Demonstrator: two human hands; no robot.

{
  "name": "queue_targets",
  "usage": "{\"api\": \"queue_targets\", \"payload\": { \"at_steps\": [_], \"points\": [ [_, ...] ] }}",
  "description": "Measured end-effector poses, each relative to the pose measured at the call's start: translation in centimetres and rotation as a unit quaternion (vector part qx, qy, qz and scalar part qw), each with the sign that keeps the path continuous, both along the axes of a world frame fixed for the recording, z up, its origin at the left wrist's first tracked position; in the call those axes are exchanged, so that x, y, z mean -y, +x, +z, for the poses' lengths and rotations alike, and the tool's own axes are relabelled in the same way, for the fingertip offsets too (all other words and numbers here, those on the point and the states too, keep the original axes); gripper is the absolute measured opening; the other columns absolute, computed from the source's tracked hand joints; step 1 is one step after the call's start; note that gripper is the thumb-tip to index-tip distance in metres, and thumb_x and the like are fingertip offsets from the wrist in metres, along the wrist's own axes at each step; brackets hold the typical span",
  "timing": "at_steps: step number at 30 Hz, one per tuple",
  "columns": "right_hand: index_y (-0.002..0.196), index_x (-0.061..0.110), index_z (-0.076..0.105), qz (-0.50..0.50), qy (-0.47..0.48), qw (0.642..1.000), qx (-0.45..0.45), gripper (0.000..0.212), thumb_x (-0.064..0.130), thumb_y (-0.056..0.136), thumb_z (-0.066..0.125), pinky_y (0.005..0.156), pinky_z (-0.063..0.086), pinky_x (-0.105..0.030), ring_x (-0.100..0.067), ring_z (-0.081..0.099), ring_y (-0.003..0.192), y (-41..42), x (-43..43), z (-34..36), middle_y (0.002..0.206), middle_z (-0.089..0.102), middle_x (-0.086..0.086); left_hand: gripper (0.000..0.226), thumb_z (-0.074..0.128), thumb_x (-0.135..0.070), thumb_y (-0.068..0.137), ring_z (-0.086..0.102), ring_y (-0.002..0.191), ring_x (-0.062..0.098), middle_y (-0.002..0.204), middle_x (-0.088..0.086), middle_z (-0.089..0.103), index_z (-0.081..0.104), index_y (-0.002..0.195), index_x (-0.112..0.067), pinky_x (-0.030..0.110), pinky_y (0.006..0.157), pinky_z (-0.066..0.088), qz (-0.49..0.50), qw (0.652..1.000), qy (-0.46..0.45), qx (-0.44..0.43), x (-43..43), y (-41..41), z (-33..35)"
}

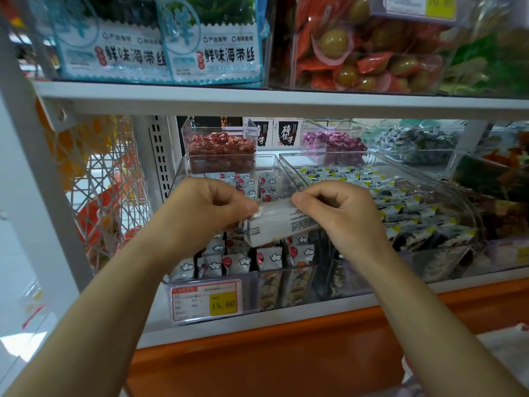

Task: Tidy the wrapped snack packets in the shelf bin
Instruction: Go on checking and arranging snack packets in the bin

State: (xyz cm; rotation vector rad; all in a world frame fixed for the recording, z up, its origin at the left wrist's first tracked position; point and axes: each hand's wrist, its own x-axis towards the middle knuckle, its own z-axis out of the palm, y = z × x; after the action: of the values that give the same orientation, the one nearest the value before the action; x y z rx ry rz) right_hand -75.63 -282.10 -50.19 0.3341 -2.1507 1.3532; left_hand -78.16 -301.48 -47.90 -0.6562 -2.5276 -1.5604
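A clear plastic shelf bin (254, 285) holds several white wrapped snack packets (269, 257) printed with clouds and red balloons, standing in rows. Above the bin I hold one white snack packet (276, 223) with its printed back facing me. My left hand (206, 209) pinches its left end between thumb and fingers. My right hand (335, 209) pinches its upper right edge. The packet lies roughly level, tilted slightly down to the left, and covers the middle of the bin.
A price tag (206, 300) reading 15.80 hangs on the bin's front. To the right sits a clear bin of grey-and-yellow packets (406, 213). Behind stands a tub of red snacks (221, 147). The upper shelf board (286, 101) hangs close overhead. A white mesh rack (106, 181) stands at left.
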Motion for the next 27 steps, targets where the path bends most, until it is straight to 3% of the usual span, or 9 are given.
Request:
{"api": "queue_targets", "payload": {
  "at_steps": [6,8,11,14,16,20,23,25,27],
  "points": [
    [0.068,0.028,0.067,-0.036,0.002,0.999,-0.015,0.021,0.018,0.086,0.065,0.055,0.040,-0.008,0.001,0.059,0.061,-0.1,0.4,-0.3,0.062,0.065,0.012,0.008,0.062,-0.028,0.084,0.067,0.077,0.014,0.085,0.000,0.070,0.069,0.083,-0.025,0.025,0.070,0.057,-0.023,0.999,0.014,0.027,-0.7,0.1,-0.5],
    [0.070,0.025,0.068,-0.031,0.010,0.999,0.002,0.021,0.020,0.089,0.062,0.062,0.050,-0.019,-0.007,0.061,0.063,-0.2,0.1,-0.2,0.064,0.066,0.001,0.008,0.064,-0.023,0.083,0.065,0.071,0.009,0.088,0.001,0.068,0.066,0.090,-0.026,0.017,0.062,0.055,-0.043,0.999,0.012,0.026,-0.9,0.3,-0.4],
    [0.074,0.015,0.071,0.020,-0.020,0.997,0.068,0.022,0.018,0.091,0.058,0.070,0.057,-0.048,-0.028,0.068,0.074,-0.1,-0.8,0.5,0.075,0.069,-0.015,0.010,0.064,-0.017,0.084,0.060,0.059,0.000,0.081,-0.001,0.068,0.066,0.092,-0.024,0.008,0.050,0.044,-0.043,0.999,0.016,0.021,-0.9,0.3,-0.4],
    [0.075,0.007,0.070,0.067,-0.069,0.988,0.120,0.021,0.015,0.090,0.057,0.057,0.060,-0.035,-0.019,0.071,0.068,0.0,-1.5,0.9,0.069,0.071,-0.005,0.013,0.063,-0.014,0.085,0.053,0.049,-0.006,0.080,0.000,0.066,0.067,0.096,-0.019,0.004,0.044,0.036,-0.048,0.999,0.017,0.009,-1.1,0.4,-0.4],
    [0.079,-0.003,0.067,0.087,-0.128,0.975,0.160,0.021,0.013,0.089,0.058,0.052,0.058,-0.029,-0.018,0.071,0.067,-0.2,-1.8,0.9,0.067,0.071,-0.005,0.015,0.064,-0.014,0.084,0.055,0.057,-0.006,0.085,-0.001,0.065,0.067,0.097,-0.022,0.005,0.048,0.039,-0.047,0.999,0.012,-0.003,-1.2,0.3,-0.6],
    [0.076,-0.003,0.067,0.093,-0.200,0.954,0.202,0.020,0.012,0.087,0.060,0.050,0.057,-0.030,-0.022,0.071,0.066,-0.3,-2.1,0.7,0.067,0.071,-0.009,0.016,0.063,-0.017,0.085,0.058,0.065,-0.005,0.083,-0.006,0.065,0.065,0.090,-0.032,0.005,0.055,0.043,-0.047,0.999,0.008,-0.019,-1.6,0.2,-1.0],
    [0.074,0.003,0.069,0.075,-0.205,0.963,0.158,0.025,0.026,0.083,0.061,0.054,0.058,-0.027,-0.020,0.072,0.069,-0.4,-1.9,0.4,0.070,0.072,-0.007,0.016,0.057,-0.016,0.090,0.060,0.062,-0.006,0.081,-0.005,0.066,0.065,0.090,-0.030,0.005,0.052,0.044,-0.025,0.998,0.050,-0.018,-2.2,0.0,-1.3],
    [0.086,0.007,0.069,0.105,-0.214,0.962,0.135,0.033,0.036,0.074,0.061,0.063,0.059,-0.025,-0.017,0.072,0.078,-0.4,-1.7,0.5,0.079,0.074,-0.004,0.017,0.054,-0.016,0.092,0.062,0.064,-0.004,0.084,-0.004,0.066,0.065,0.088,-0.028,0.006,0.054,0.046,0.003,0.995,0.098,-0.008,-2.6,-0.4,-1.5],
    [0.104,0.014,0.066,0.138,-0.199,0.964,0.110,0.036,0.030,0.072,0.066,0.074,0.058,-0.026,-0.015,0.070,0.087,-0.3,-1.6,0.6,0.089,0.074,0.000,0.020,0.054,-0.016,0.092,0.064,0.066,0.002,0.085,-0.003,0.068,0.065,0.083,-0.030,0.011,0.059,0.052,0.025,0.989,0.149,0.006,-3.1,-0.6,-1.6]
  ]
}}
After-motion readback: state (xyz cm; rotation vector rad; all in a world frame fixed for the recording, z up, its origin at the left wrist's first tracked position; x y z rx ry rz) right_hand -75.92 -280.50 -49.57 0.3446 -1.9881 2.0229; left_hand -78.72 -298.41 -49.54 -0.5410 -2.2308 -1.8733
